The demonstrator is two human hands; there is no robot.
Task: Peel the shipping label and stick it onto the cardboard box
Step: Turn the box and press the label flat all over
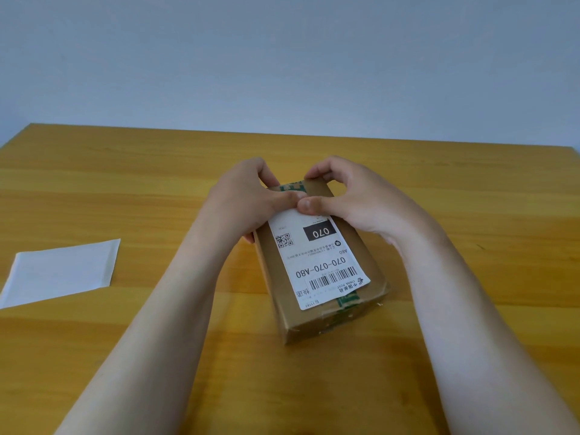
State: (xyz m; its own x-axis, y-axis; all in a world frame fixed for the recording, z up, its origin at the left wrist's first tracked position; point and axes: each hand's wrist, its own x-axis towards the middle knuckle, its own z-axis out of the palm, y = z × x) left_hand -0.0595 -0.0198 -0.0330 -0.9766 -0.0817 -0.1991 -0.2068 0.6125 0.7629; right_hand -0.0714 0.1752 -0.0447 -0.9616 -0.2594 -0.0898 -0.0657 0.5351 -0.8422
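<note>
the shipping label (317, 259) lies along the cardboard box (361, 262) top; left hand (248, 196) and right hand (348, 196) grip the box's far end, thumbs pressing the label's far edge; smooth outward to avoid bubbles

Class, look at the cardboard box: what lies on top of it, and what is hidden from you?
A white shipping label lies along the top of the cardboard box. Green tape shows past its ends. Both thumbs cover the label's far edge. Whatever is printed there is hidden.

A blank white sheet (59, 271) lies flat near the wooden surface's (470, 215) left edge; a pale wall (282, 58) rises behind it.
</note>
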